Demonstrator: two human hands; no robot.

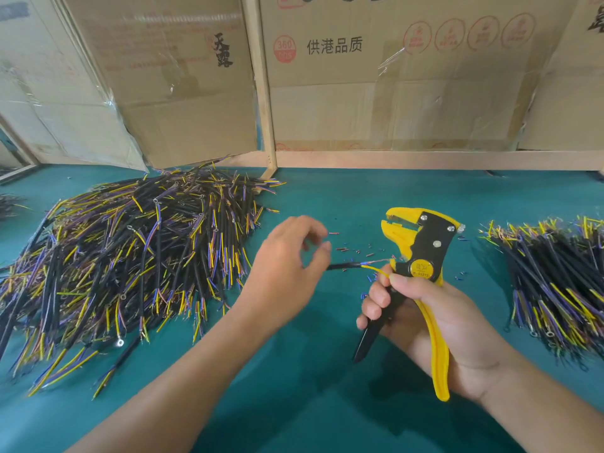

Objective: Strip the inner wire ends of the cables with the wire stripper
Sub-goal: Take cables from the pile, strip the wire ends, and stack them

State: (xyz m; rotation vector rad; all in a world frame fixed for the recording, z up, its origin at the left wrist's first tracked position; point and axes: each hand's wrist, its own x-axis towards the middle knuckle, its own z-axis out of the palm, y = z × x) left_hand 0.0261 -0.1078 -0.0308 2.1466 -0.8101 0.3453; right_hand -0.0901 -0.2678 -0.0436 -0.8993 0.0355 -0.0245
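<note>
**Cable held ready beside the stripper**

Your right hand (pixel 434 318) clenches the wire stripper (pixel 421 256) by its handles, head up (thumb near the yellow wire). Your left hand (pixel 287 269) grasps the black cable (pixel 343 265), its inner wires pointed toward the tool. Unstripped stock (pixel 130 256) lies left on the worktop (pixel 327 387), another pile (pixel 555 282) right, both within reach.

The wire stripper (pixel 421 256) in my right hand (pixel 434 325) has glossy yellow plastic grips and jaws, matt black plates and shiny metal rivets. The cable (pixel 343 265) has a smooth black sheath, probably rubber or PVC. The table top (pixel 327 403) is matt teal, cloth-like. Behind stand dull brown cardboard boxes (pixel 392 76) with shiny clear tape and a bare wood post (pixel 261 86).
</note>
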